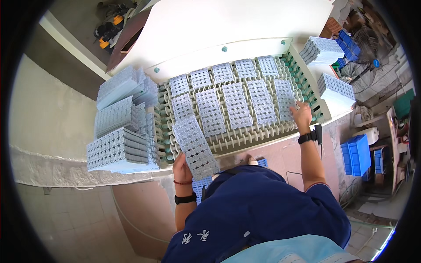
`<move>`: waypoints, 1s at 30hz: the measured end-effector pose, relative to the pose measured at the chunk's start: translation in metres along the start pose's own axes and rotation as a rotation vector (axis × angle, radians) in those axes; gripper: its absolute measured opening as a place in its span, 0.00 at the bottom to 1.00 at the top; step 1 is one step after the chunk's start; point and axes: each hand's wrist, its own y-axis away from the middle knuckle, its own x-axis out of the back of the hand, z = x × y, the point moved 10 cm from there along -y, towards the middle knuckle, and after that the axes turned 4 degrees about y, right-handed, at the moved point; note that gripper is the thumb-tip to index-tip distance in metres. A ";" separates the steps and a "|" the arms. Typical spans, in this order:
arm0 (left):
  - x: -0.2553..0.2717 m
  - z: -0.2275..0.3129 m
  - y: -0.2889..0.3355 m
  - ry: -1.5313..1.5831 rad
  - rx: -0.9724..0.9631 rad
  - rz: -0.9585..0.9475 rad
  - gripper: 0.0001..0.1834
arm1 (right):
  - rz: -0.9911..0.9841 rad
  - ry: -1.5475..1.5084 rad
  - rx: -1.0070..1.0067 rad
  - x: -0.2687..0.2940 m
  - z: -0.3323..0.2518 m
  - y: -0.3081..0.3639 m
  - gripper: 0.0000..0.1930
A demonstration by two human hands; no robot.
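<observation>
My left hand point(181, 170) grips the lower left edge of a pale grey-blue panel of round, disc-like cells point(196, 147). That panel is tilted over the front left corner of a roller conveyor point(239, 141), covering part of a similar panel behind it. My right hand point(302, 116) is at the conveyor's right side, fingers apart, its fingertips at the right edge of a flat-lying panel point(285, 98). I cannot tell whether they press on it. More panels lie in two rows on the rollers, among them a middle one point(237, 105).
Stacked panels point(118, 151) stand left of the conveyor; smaller stacks point(322, 50) stand on its right ledge. A white machine cover point(228, 24) rises behind. Blue crates point(356, 154) and a wire fan guard point(372, 65) are at the right. A pale wall point(52, 109) borders the left.
</observation>
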 end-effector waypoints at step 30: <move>0.021 -0.006 0.004 -0.085 -0.013 0.150 0.12 | -1.202 -1.305 -0.162 -0.005 -0.311 0.159 0.10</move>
